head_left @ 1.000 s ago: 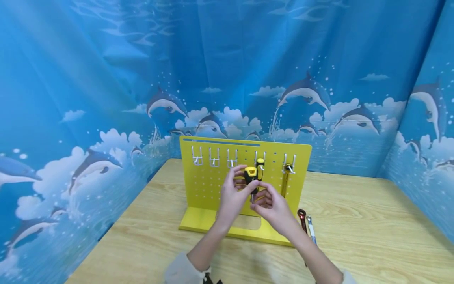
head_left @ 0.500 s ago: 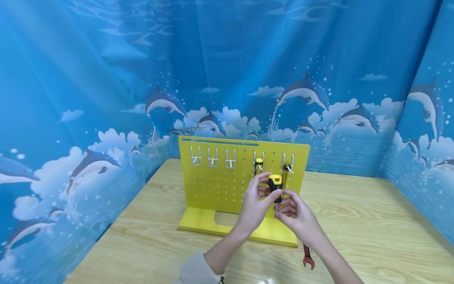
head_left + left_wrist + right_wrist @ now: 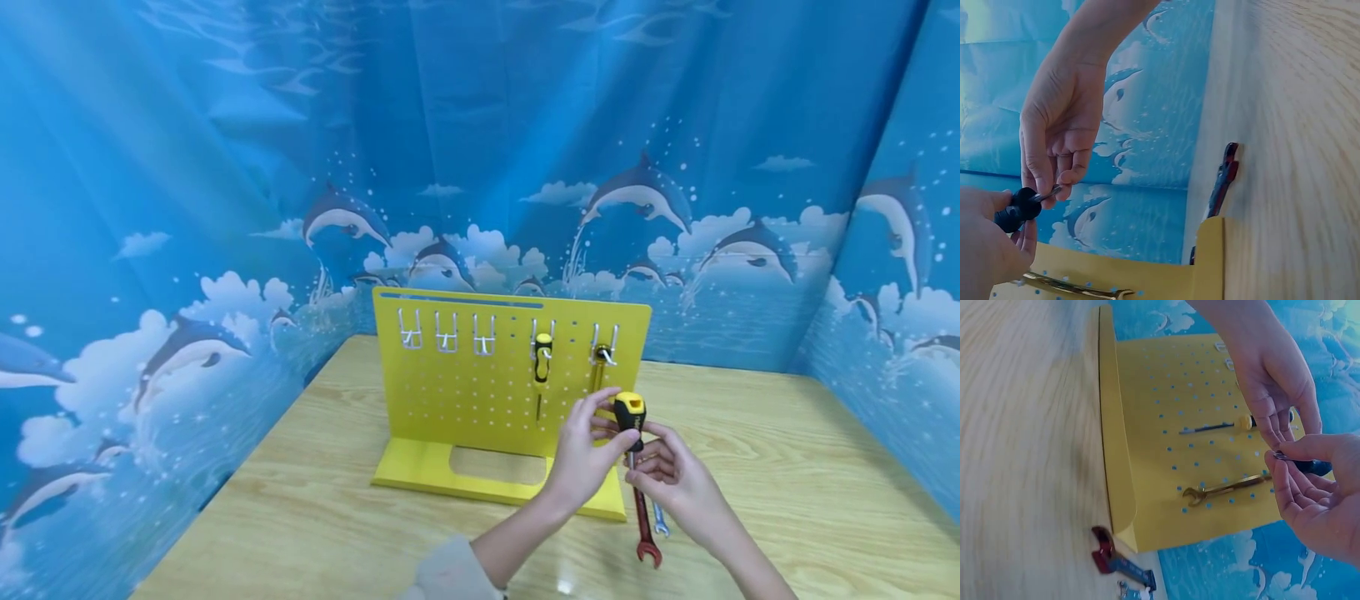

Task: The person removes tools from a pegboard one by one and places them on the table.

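A stubby screwdriver (image 3: 630,417) with a black and yellow handle is held upright, handle up, in front of the right end of the yellow pegboard (image 3: 442,400). My left hand (image 3: 583,458) grips its handle from the left. The right hand (image 3: 682,482) pinches the short metal shaft, and the left wrist view shows the shaft tip (image 3: 1054,190) at those fingers. Behind them, a slim yellow and black screwdriver (image 3: 542,358) hangs from one hook. A gold wrench (image 3: 1229,487) hangs on the rightmost hook, partly covered by my left hand in the head view.
Three white hooks (image 3: 446,337) with nothing on them line the board's left half. On the wooden table (image 3: 300,500), a red wrench (image 3: 645,529) and a silver wrench (image 3: 660,521) lie by the board's right end. A dolphin-print curtain (image 3: 480,150) surrounds the table.
Both hands have moved right and slightly down with the stubby screwdriver, from before the hanging screwdriver to the board's right end. The slim screwdriver now shows fully. The view has shifted slightly.
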The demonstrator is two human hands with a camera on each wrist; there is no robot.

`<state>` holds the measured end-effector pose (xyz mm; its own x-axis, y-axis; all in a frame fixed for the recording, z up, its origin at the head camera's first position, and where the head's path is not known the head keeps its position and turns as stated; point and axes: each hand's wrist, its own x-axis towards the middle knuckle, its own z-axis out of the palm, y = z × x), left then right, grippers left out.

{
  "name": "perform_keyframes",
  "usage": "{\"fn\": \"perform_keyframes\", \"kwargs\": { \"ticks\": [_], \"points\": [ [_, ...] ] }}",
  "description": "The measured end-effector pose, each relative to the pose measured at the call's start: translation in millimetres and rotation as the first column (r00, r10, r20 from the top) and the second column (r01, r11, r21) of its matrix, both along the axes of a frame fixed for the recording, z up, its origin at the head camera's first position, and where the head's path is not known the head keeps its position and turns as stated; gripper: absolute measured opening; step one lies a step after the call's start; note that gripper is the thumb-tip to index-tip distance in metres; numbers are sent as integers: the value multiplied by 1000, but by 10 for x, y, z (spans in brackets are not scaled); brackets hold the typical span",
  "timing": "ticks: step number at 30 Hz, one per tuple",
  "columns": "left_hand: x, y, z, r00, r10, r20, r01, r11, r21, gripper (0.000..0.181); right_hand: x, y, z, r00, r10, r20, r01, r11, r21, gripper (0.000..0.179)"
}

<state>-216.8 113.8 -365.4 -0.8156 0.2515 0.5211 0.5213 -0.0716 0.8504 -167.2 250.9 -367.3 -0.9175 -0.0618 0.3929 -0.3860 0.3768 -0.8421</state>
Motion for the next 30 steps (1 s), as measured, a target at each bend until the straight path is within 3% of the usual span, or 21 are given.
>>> {"fn": "perform_keyframes", "kwargs": {
  "ticks": [6, 22, 30],
  "points": [
    [-11, 183, -110, 1000, -22, 18, 23, 1000, -12, 50, 19, 171, -123, 999, -20, -30, 20, 1000, 10, 56],
    [-107, 550, -406, 995, -56, 85, 59, 998, -30, 49, 14, 452, -381, 996, -83, 40, 83, 997, -5, 55],
    [-180, 668, -573, 989, -62, 134, 68, 997, -39, 48, -17, 537, -497, 985, -122, 121, 122, 992, 7, 57]
  ]
}}
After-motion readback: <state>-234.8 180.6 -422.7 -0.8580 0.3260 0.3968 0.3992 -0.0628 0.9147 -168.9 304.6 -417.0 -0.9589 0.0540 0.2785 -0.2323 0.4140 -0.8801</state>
